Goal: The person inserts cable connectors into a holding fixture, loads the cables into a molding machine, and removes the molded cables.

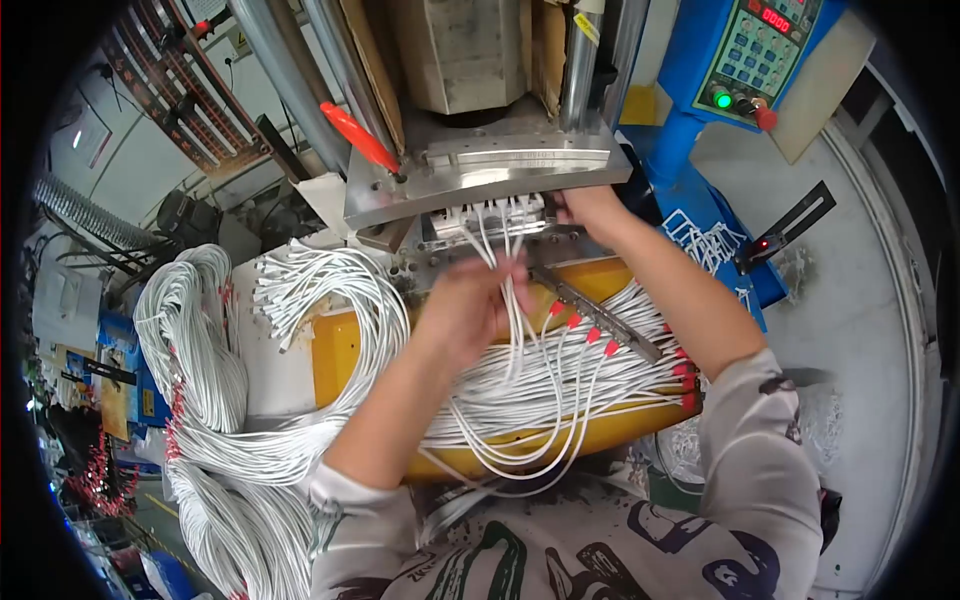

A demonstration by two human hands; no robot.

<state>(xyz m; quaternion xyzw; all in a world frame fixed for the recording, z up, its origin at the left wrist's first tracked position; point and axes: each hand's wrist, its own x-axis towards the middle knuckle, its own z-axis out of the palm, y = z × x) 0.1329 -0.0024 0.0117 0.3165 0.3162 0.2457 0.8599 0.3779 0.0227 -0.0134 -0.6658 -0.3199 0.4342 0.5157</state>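
1. head: the left hand (465, 305) grasps white cables (516, 335), their ends at the mold (536, 227) under the press plate (400, 200).
2. the right hand (592, 212) is at the mold's end; cannot tell its grip.
3. tugging could unseat cables; plate descent could pinch it.

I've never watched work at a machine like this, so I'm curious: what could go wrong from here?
Pinching: the right hand is close beneath the front edge of the heavy steel plate, so any downward movement might catch fingers.

Pulling: the left hand gathers white cables that run into the metal block; a tug could shift their ends.

Snagging: cable loops droop near the person's shirt and might catch on it.
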